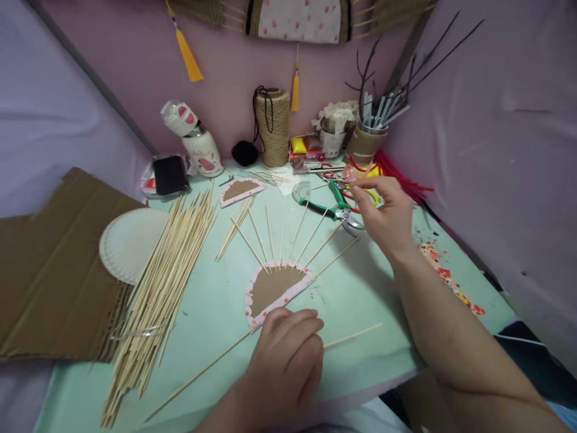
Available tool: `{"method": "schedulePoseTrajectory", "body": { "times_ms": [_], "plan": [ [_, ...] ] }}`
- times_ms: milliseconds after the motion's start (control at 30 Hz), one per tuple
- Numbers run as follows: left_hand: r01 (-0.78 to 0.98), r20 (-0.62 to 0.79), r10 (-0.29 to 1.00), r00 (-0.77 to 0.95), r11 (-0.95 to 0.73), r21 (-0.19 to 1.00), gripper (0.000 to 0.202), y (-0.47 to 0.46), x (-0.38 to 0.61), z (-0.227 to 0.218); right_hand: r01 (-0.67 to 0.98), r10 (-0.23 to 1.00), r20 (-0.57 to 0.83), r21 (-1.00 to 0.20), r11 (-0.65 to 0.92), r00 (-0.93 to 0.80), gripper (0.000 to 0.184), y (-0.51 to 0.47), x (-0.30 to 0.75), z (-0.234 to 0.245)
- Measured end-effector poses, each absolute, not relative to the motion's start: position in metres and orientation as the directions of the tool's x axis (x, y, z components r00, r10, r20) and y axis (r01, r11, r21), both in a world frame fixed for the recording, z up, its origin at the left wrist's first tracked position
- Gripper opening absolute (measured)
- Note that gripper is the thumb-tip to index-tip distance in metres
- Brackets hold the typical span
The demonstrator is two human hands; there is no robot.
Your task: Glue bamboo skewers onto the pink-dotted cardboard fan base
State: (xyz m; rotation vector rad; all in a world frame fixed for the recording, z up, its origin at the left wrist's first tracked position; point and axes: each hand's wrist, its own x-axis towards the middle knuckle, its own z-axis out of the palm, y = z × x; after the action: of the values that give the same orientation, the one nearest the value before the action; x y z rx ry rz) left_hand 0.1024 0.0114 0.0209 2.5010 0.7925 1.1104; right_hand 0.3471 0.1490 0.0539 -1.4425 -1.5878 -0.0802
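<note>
A half-round cardboard piece (pixel 276 290) with a pink-and-white spotted border lies before me. Several thin wooden sticks (pixel 270 231) fan out from its curved edge, and another stick (pixel 198 375) runs in line with its straight edge. Over the near end of that edge, my left hand (pixel 288 352) is closed, its fingers curled; one more wooden stick (pixel 354 336) pokes out from its right side. My right hand (pixel 385 210) pinches thumb and forefinger together above the green-handled pliers (pixel 343 211); what sits between the fingertips is too small to make out.
At left lie a big bundle of wooden sticks (pixel 157 288), a white paper plate (pixel 128 243) and brown cardboard (pixel 58 282). A smaller half-round piece (pixel 241 191) is farther back. Behind stand a glue gun (pixel 198 141), a twine spool (pixel 273 132) and a pot of straws (pixel 367 141).
</note>
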Motion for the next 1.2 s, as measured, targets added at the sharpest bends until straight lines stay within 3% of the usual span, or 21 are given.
{"method": "schedulePoseTrajectory", "body": {
  "times_ms": [167,333,433,533,667,833,1000,1200],
  "plan": [
    [0.365,0.607,0.585,0.538,-0.811,0.457,0.019,0.012,0.102,0.022,0.841,0.662,0.692,-0.513,0.171,0.287,0.029,0.149,0.358,0.057],
    [0.381,0.604,0.589,0.537,-0.808,0.450,0.017,0.012,0.104,0.022,0.813,0.689,0.678,-0.537,0.226,0.256,0.026,0.147,0.351,0.057],
    [0.411,0.582,0.603,0.546,-0.798,0.442,0.017,0.011,0.104,0.021,0.782,0.781,0.613,-0.543,0.306,0.119,0.022,0.143,0.339,0.057],
    [0.420,0.575,0.606,0.550,-0.796,0.436,0.018,0.011,0.103,0.018,0.745,0.885,0.439,-0.535,0.397,-0.156,0.018,0.136,0.321,0.050],
    [0.416,0.550,0.616,0.564,-0.787,0.456,0.022,0.009,0.102,0.013,0.717,0.880,0.247,-0.511,0.474,-0.406,0.011,0.125,0.299,0.037],
    [0.421,0.528,0.623,0.577,-0.781,0.461,0.025,0.009,0.102,0.009,0.735,0.877,0.153,-0.492,0.468,-0.455,0.011,0.119,0.285,0.032],
    [0.441,0.498,0.635,0.591,-0.771,0.460,0.022,0.009,0.102,0.008,0.754,0.885,0.146,-0.475,0.455,-0.442,0.011,0.115,0.283,0.039],
    [0.482,0.476,0.655,0.588,-0.755,0.445,0.018,0.009,0.101,0.009,0.685,0.771,0.205,-0.364,0.632,-0.603,0.018,0.108,0.297,0.048]
  ]
}}
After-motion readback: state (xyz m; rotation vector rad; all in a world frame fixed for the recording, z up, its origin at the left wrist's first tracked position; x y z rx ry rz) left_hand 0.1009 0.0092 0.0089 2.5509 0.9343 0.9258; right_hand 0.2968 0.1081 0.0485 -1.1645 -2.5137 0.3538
